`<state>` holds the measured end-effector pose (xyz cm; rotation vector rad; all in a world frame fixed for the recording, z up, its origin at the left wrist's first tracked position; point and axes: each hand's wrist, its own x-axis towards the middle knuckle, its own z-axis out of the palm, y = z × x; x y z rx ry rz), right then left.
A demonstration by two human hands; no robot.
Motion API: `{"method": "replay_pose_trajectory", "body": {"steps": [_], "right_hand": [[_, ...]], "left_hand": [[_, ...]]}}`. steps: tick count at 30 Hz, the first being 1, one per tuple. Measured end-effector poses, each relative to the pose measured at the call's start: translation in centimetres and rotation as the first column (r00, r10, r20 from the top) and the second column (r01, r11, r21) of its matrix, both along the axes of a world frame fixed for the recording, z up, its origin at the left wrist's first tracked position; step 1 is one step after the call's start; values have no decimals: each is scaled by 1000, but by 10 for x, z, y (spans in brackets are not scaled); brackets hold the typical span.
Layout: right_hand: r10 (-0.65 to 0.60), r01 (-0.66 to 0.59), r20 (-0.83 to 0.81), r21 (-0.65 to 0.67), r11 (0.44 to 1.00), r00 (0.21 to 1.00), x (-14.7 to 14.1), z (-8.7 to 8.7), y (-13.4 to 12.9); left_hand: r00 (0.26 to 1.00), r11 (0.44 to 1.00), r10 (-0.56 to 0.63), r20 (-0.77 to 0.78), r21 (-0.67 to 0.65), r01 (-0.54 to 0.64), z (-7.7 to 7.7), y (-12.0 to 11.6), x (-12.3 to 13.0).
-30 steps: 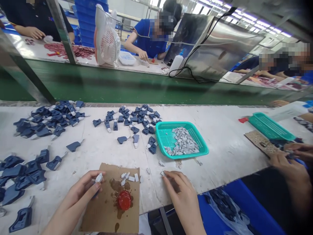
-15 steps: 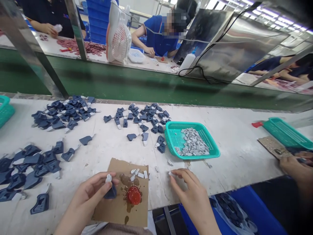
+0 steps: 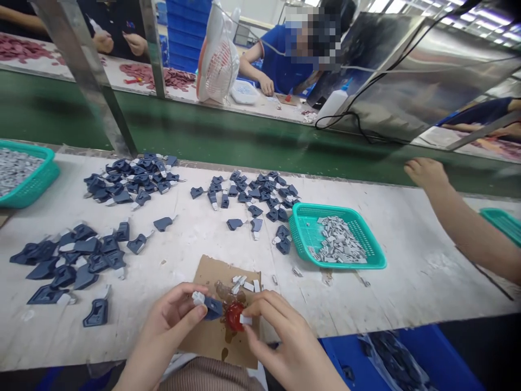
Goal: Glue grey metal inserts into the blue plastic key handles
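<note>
My left hand (image 3: 179, 315) pinches a dark blue part (image 3: 213, 308) with a pale grey end piece (image 3: 198, 298) sticking up near the fingertips. Between thumb and fingers of my right hand (image 3: 277, 326) is a small light grey piece (image 3: 246, 320), held at the edge of a red round dish (image 3: 234, 316). The dish rests on a brown cardboard sheet (image 3: 203, 274) with wet stains. Several small grey pieces (image 3: 249, 286) lie on the cardboard behind the dish.
Dark blue parts lie in piles on the white table (image 3: 179, 239) at left and centre. A green basket (image 3: 385, 260) of grey pieces stands right of centre, another (image 3: 51, 171) at far left. Another person's arm (image 3: 459, 217) reaches in at right. A blue bin (image 3: 439, 353) is below.
My right hand has brought the small grey piece left to the red dish. My left hand has turned the blue part toward the dish. The other person's arm has reached forward; the view has shifted left.
</note>
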<state>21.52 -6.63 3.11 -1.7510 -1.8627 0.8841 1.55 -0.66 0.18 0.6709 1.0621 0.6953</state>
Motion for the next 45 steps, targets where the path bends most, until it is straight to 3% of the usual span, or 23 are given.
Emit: {"method": "replay_pose_trajectory", "body": {"steps": [6, 11, 21, 25, 30, 45], "right_hand": [[2, -1, 47, -18, 1000, 999, -1, -1, 3], [-13, 14, 34, -39, 999, 999, -2, -1, 3], [-205, 212, -255, -2, 977, 945, 12, 18, 13], [-150, 167, -315, 26, 986, 937, 6, 28, 21], [-52, 79, -249, 98, 992, 967, -2, 38, 30], [12, 7, -175, 111, 994, 985, -6, 38, 35]], "left_hand": [[994, 997, 81, 72, -7, -81, -6, -6, 0], [992, 997, 78, 99, 14, -80, -5, -7, 2], [986, 981, 87, 144, 161, -110, -3, -10, 19], [979, 974, 94, 182, 188, -128, 2, -11, 27], [967, 954, 118, 226, 244, -173, 6, -10, 31], [959, 942, 131, 253, 268, -199, 3, -7, 31]]}}
